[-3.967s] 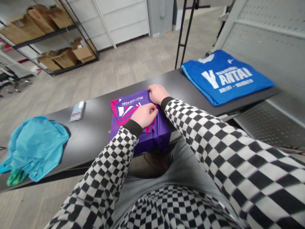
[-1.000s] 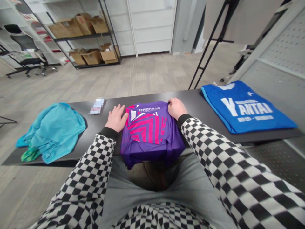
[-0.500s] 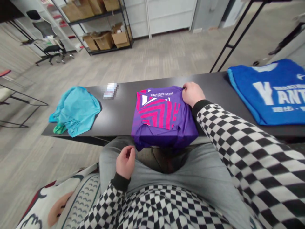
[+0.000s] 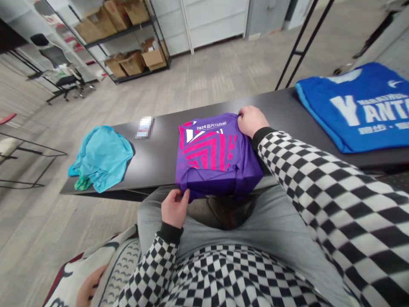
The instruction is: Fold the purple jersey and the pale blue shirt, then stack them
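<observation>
A purple T-shirt (image 4: 246, 160) with a pink and white print lies partly folded on the dark table, its near end draping over the front edge. My right hand (image 4: 253, 121) is closed on the shirt at its far right corner. At the near left corner, below the table edge, my left hand (image 4: 174, 209) has thumb and fingers closed around the hanging fabric. Some of the cloth between those fingers is hidden. A light blue crumpled garment (image 4: 105, 155) rests at the table's left end, with a bit of green showing under it.
The black table (image 4: 153, 157) runs across in front of my knees. A folded blue shirt (image 4: 354, 128) with white lettering lies at the right. Near the far edge sits a small blurred item (image 4: 145, 127). Beyond stand a shelf with cardboard boxes (image 4: 132, 64) and an office chair (image 4: 60, 64).
My left hand has moved up and right to the shirt's near left corner and taken hold of it. The right hand keeps its grip. The view has shifted slightly.
</observation>
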A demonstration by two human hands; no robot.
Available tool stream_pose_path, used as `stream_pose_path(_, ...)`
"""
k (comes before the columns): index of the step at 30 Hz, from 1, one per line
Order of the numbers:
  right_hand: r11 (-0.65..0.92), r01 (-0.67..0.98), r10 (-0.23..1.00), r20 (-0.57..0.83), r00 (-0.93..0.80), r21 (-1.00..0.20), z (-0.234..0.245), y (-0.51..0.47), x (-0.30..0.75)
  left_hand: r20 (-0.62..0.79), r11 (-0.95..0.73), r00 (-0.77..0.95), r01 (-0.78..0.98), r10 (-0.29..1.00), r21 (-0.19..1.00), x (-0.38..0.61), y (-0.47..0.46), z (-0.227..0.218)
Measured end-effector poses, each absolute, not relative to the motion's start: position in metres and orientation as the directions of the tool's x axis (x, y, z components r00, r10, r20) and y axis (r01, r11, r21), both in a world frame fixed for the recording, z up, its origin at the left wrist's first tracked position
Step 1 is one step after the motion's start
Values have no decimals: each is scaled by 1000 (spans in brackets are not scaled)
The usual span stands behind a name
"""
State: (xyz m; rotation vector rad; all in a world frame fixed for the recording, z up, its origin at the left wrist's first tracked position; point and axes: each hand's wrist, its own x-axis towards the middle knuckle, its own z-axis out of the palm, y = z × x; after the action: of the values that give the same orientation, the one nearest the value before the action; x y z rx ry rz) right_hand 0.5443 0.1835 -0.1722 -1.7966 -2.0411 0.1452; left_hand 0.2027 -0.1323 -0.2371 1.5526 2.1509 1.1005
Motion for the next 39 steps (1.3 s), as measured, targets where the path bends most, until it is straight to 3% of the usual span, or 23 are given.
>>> stream_pose_path(6, 153, 916, 970, 236, -66, -372, -177, 186, 546, 324, -30, -205, 803, 924, 595, 215, -142, -232)
stream_pose_path(12, 147, 916, 971, 232, -61, -374, -176, 186, 546, 271, -87, -87, 817, 959, 570, 218, -145, -234)
stream_pose_path(21, 149, 917, 967, 247, -58, -369, -172, 183, 545, 327, 9, -288, 762, 900, 647, 218, -115, -206)
stream_pose_path(31, 150, 893, 969, 244, -46, -425, -175, 185, 546, 309, -18, -242, 761, 920, 648, 223, -113, -191)
stream_pose_path(39, 149, 899, 971, 233, -54, -412, -172, 182, 544, 235, -88, -80, 774, 969, 627, 234, -106, -173)
